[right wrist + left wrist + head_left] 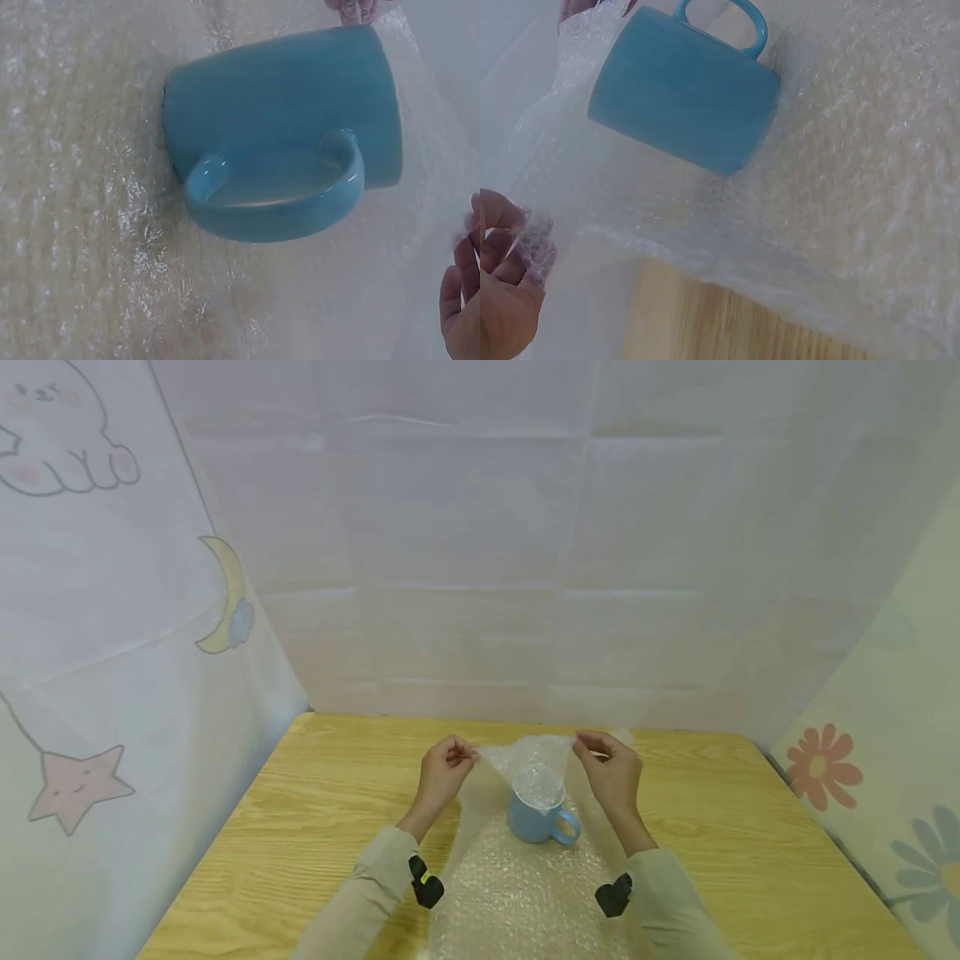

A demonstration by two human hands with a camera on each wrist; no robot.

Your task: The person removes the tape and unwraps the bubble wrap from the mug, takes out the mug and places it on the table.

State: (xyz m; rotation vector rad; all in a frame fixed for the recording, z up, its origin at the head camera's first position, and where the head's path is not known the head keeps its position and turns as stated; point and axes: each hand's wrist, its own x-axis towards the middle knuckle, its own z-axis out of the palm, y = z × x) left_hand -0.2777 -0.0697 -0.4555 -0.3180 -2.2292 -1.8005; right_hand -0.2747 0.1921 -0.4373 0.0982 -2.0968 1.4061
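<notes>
A blue mug point(534, 820) stands upright on a long sheet of bubble wrap point(525, 893), its handle point(277, 217) toward the right and front. My left hand point(446, 770) pinches the far left corner of the sheet, and my right hand point(611, 770) pinches the far right corner. Between them the far end is raised, and its middle sags over the mug's mouth. In the left wrist view, the left fingers point(502, 247) hold crumpled film beside the mug. The right wrist view has the right fingers point(466, 270) at the sheet's edge.
A wooden table point(337, 827) lies beneath the wrap, whose near end runs toward my body. Pale cloth walls point(465, 568) rise behind the table and at both sides. Black wrist cameras point(426, 883) sit on both sleeves.
</notes>
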